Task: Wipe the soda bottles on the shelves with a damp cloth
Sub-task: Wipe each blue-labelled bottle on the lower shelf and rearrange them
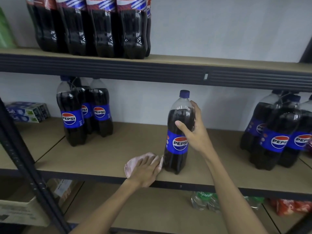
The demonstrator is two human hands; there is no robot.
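Pink cloth (132, 164) under flat left fingers (152, 160); right fingers (196, 109) grasp one Pepsi bottle (177, 146).

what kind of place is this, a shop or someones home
Probably a small shop or its stockroom: a dark metal rack with brown board shelves carries clusters of identical dark cola bottles with blue Pepsi labels, stacked blue and white toothpaste boxes, and green soda bottles on the shelf below.
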